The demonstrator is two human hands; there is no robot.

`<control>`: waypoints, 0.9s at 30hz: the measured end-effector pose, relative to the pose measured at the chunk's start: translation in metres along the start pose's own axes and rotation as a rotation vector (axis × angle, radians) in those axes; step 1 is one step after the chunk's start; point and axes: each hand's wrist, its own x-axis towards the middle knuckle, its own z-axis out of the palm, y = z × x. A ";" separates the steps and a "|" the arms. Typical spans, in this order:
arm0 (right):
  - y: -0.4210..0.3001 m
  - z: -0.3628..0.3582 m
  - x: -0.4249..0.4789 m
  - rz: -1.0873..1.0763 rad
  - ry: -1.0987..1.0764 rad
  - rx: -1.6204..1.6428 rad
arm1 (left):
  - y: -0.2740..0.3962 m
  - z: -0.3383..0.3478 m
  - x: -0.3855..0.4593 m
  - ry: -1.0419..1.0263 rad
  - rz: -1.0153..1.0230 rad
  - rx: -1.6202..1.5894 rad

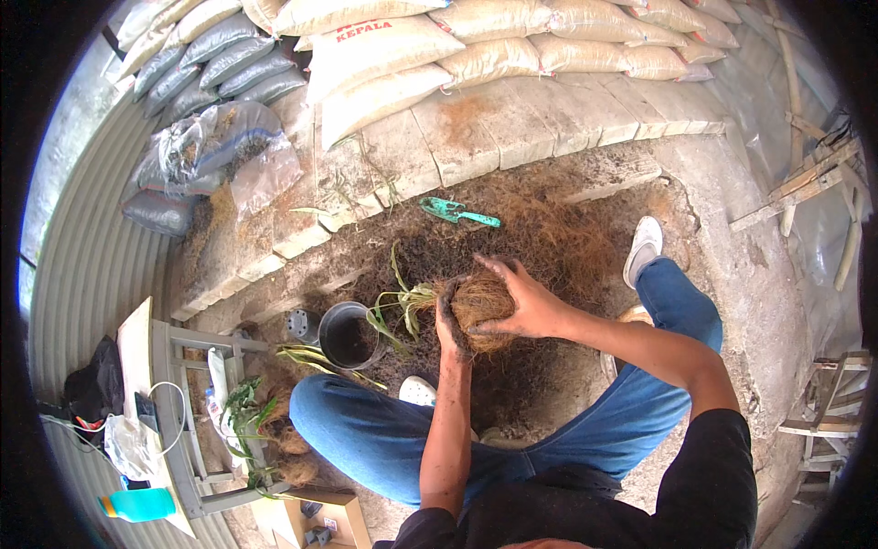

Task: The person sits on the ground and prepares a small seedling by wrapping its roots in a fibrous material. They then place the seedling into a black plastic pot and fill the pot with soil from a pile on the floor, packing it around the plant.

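Between my two soil-stained hands is a ball of brown coconut fibre (485, 302), with a leafy green plant (406, 302) sticking out of its left end. My left hand (449, 319) cups the fibre ball on the side where the stems come out. From the right, my right hand (525, 298) wraps it with spread fingers. A black plastic pot (351, 336) stands to the left, under some of the leaves, with dark material inside. Beyond my hands, a green hand trowel (459, 211) lies on the soil, its blade dirty.
Loose coconut fibre (569, 233) and dark soil cover the ground ahead. A small black pot (302, 324) stands beside the larger one. More fibre-wrapped plants (291, 439) lie left, near a grey wooden table (206, 412). Stacked sacks (494, 58) line the concrete ledge (466, 144).
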 end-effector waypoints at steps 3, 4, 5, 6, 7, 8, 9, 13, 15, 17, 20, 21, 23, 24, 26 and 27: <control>-0.002 0.007 -0.005 0.096 0.052 0.100 | 0.000 -0.003 -0.001 -0.043 0.035 0.012; -0.005 0.006 -0.005 0.109 0.013 0.099 | -0.001 -0.008 0.001 -0.065 0.042 -0.004; -0.007 0.006 -0.005 0.121 -0.027 0.099 | -0.002 -0.013 0.002 -0.088 0.050 -0.019; -0.001 0.007 -0.005 0.102 0.001 0.099 | -0.002 -0.009 0.002 -0.073 0.046 -0.019; 0.008 0.010 -0.004 0.083 0.028 0.100 | -0.002 -0.005 0.002 -0.058 0.041 -0.019; 0.015 0.011 -0.004 0.064 0.055 0.100 | -0.003 -0.001 0.002 -0.044 0.037 -0.019; 0.012 0.011 -0.003 0.043 0.061 0.112 | -0.003 -0.004 0.002 -0.034 0.031 -0.026; 0.001 0.008 -0.004 0.050 0.088 0.170 | -0.005 -0.009 0.004 -0.014 -0.006 -0.081; 0.004 0.008 -0.003 0.070 0.100 0.162 | -0.005 -0.008 0.005 -0.011 -0.011 -0.091; 0.013 0.008 0.002 0.062 0.111 0.108 | -0.007 -0.005 0.005 -0.006 0.002 -0.070; -0.010 -0.009 0.006 0.103 0.059 -0.183 | -0.005 -0.007 0.003 -0.001 0.015 -0.053; -0.013 -0.015 0.007 0.044 0.135 -0.264 | -0.004 -0.007 0.003 0.010 0.007 -0.066; -0.015 -0.027 0.009 -0.074 0.287 -0.423 | -0.002 -0.007 0.002 0.032 -0.006 -0.091; -0.015 -0.035 0.009 -0.114 0.336 -0.421 | -0.002 -0.007 0.002 0.022 0.006 -0.096; -0.013 -0.034 0.008 -0.112 0.387 -0.246 | 0.000 -0.007 0.001 0.003 0.032 -0.105; -0.012 -0.033 0.008 -0.111 0.413 -0.158 | 0.002 -0.006 0.001 -0.006 0.027 -0.090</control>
